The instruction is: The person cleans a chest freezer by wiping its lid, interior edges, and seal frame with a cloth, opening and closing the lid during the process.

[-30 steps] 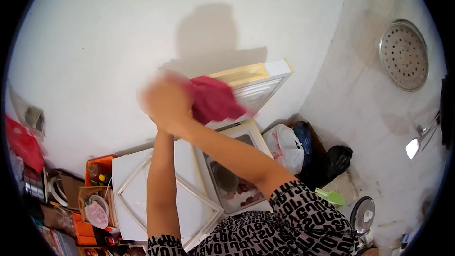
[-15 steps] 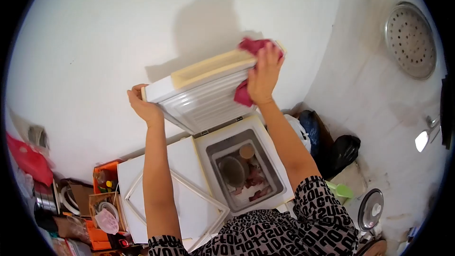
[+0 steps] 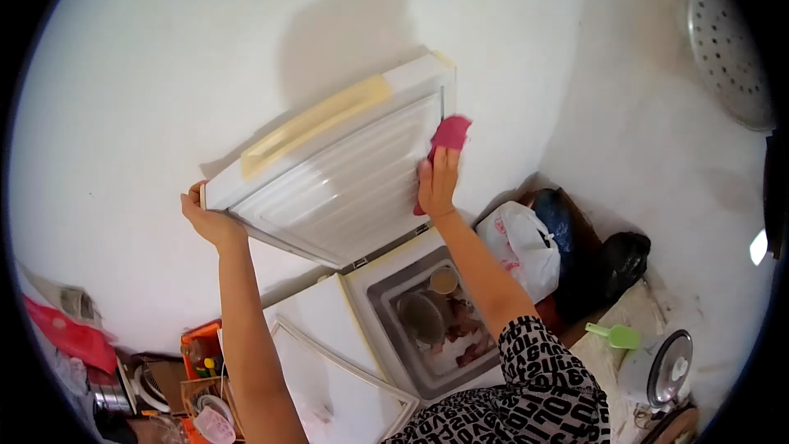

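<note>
A white freezer lid (image 3: 337, 173) with a yellowed handle strip stands raised against the wall. My left hand (image 3: 212, 218) grips its left edge, the fingertips partly hidden behind it. At the lid's right edge, my right hand (image 3: 440, 182) presses a dark pink cloth (image 3: 450, 133) against the side. Below the lid, the open freezer compartment (image 3: 386, 296) holds a round grey container (image 3: 422, 317), a smaller tan round one (image 3: 444, 281) and reddish pieces that look like meat.
A detached white gasket frame (image 3: 345, 368) lies over the other white lid (image 3: 304, 312). On the right are a white plastic bag (image 3: 519, 251), a black bag (image 3: 622, 256), a green scoop (image 3: 615, 335) and a lidded pot (image 3: 657, 368). Orange crates (image 3: 200, 349) stand at left.
My right hand first met my left, then moved to the lid's right side and slid down it with the cloth. My left hand took hold of the left edge. The view shifted.
</note>
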A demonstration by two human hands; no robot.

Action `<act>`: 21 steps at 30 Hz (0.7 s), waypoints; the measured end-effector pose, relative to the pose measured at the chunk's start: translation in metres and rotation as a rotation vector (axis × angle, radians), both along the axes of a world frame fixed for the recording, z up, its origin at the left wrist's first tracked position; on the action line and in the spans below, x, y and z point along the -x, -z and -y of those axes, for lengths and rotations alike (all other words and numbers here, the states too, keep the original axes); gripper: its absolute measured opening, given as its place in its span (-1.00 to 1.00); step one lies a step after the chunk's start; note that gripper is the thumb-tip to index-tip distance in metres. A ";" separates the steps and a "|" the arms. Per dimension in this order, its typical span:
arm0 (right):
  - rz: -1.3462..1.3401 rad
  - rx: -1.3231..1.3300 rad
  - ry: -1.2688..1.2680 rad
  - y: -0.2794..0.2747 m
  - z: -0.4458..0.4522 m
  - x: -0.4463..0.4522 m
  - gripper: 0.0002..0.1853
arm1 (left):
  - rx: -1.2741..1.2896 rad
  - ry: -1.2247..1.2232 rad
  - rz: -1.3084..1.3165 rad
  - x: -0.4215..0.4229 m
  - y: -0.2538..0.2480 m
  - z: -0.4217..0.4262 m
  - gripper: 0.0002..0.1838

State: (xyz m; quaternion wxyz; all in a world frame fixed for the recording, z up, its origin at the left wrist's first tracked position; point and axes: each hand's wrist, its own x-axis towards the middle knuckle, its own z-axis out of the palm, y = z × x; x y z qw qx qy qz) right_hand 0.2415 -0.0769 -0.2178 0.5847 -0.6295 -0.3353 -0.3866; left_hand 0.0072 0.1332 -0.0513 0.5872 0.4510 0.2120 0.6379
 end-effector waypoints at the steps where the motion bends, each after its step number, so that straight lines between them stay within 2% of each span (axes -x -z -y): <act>1: 0.065 -0.016 0.025 -0.023 -0.001 0.000 -0.59 | -0.001 -0.024 -0.008 -0.001 -0.002 0.002 -0.55; 5: 0.211 -0.123 0.158 -0.100 -0.001 -0.009 -0.63 | -0.046 -0.047 -0.035 0.002 -0.001 0.001 -0.55; 7: 0.249 -0.070 0.285 -0.089 0.003 -0.016 -0.65 | -0.011 -0.069 -0.046 0.002 -0.007 0.009 -0.55; 9: 0.195 -0.091 0.243 -0.051 0.004 -0.026 -0.67 | 0.019 -0.088 -0.043 -0.001 -0.009 0.010 -0.55; 13: 0.041 -0.081 0.046 0.065 0.006 -0.027 -0.77 | -0.012 -0.070 -0.030 0.004 -0.006 0.003 -0.55; 15: -0.127 -0.108 0.118 0.125 0.003 -0.021 -0.71 | -0.026 -0.064 -0.040 0.000 -0.008 0.010 -0.55; 19: -0.338 -0.140 0.003 0.211 0.005 0.001 -0.74 | -0.007 -0.128 -0.084 -0.003 -0.016 0.024 -0.51; 21: -0.534 -0.053 -0.053 0.235 0.009 0.007 -0.71 | 0.021 -0.142 -0.062 -0.007 -0.020 0.034 -0.49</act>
